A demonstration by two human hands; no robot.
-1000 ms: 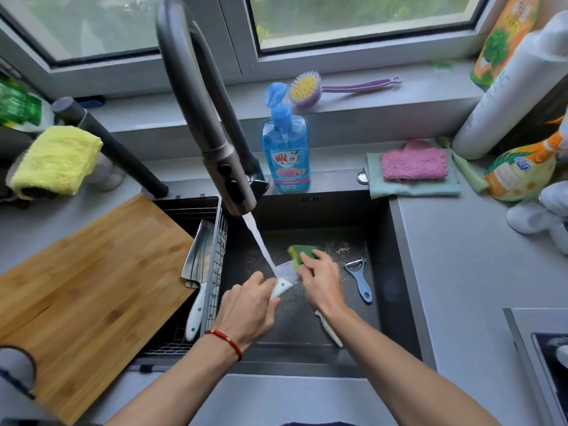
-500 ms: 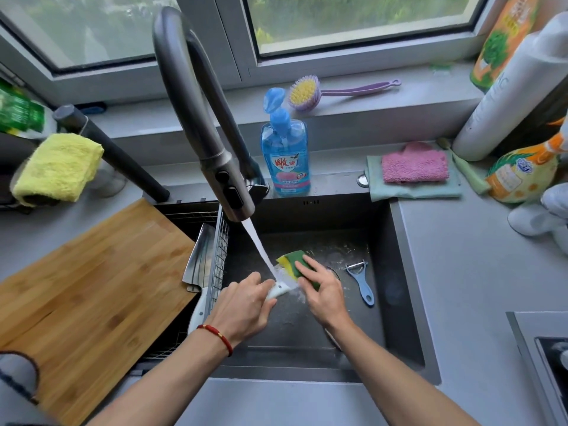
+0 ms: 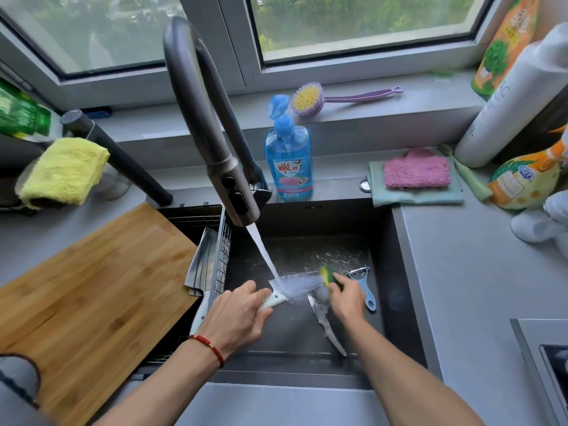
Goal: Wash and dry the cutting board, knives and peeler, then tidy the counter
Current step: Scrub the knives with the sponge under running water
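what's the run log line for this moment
left hand grips knife | right hand scrubs with sponge | tap running | peeler in sink

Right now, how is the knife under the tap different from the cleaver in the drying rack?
The knife is gripped by the left hand at its white handle, under running water, while the right hand holds a sponge at its tip; the cleaver lies untouched in the rack, away from the stream. The knife's blade is narrow and pointed; the cleaver's is broad and rectangular. Both have pale handles.
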